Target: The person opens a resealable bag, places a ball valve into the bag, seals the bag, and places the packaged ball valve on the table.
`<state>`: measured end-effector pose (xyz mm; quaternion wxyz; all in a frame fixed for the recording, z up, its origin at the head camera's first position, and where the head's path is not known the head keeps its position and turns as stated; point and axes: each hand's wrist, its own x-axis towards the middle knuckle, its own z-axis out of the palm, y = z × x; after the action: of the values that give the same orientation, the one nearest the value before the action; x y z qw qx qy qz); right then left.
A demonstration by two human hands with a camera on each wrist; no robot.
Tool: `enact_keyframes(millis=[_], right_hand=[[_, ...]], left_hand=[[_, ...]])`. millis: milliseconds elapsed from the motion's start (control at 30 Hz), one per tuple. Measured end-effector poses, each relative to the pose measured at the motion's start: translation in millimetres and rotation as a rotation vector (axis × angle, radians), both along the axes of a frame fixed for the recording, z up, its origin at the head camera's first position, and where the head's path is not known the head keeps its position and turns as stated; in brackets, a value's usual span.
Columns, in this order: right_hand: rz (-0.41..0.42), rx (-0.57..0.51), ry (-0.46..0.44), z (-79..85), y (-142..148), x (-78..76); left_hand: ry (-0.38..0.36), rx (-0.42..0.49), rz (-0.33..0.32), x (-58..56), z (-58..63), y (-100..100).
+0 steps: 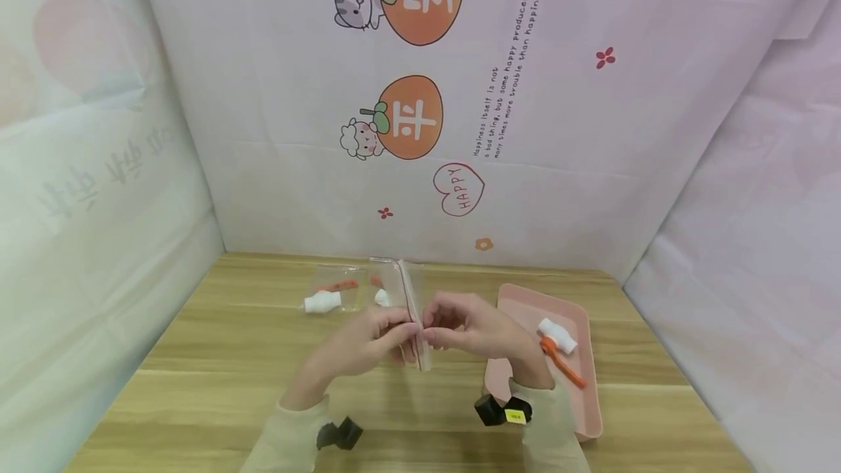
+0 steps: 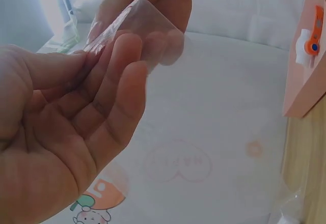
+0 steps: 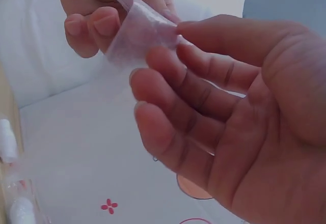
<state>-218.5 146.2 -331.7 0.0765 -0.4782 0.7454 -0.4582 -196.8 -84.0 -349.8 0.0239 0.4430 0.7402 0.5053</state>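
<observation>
A clear zip-lock plastic bag with a red line along its seal stands upright between both hands over the table. My left hand pinches the bag's edge between thumb and fingers. From the other side, my right hand pinches the same edge with thumb and index finger. In the left wrist view, a corner of the bag shows past the left fingers. The right wrist view shows the film stretched between the two hands, with the other right fingers loosely bent.
A pink tray at right holds a white fitting and an orange-handled piece. Back left lies a clear bag with a white fitting and orange piece. Another white piece shows behind the held bag.
</observation>
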Motion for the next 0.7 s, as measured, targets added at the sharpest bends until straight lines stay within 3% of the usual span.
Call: enact_keyframes(millis=[267, 467, 700], right_hand=[[-0.063, 0.058, 0.142, 6.5, -2, 13.4], [-0.120, 0.181, 0.211, 10.5, -5, 21.3], [-0.181, 0.268, 0.208, 12.5, -12, 29.6]], left_hand=[[0.135, -0.039, 0.068, 5.7, 3.5, 2], [0.148, -0.081, 0.135, 4.4, 0.2, 3], [0.149, -0.096, 0.176, 5.0, 0.7, 6]])
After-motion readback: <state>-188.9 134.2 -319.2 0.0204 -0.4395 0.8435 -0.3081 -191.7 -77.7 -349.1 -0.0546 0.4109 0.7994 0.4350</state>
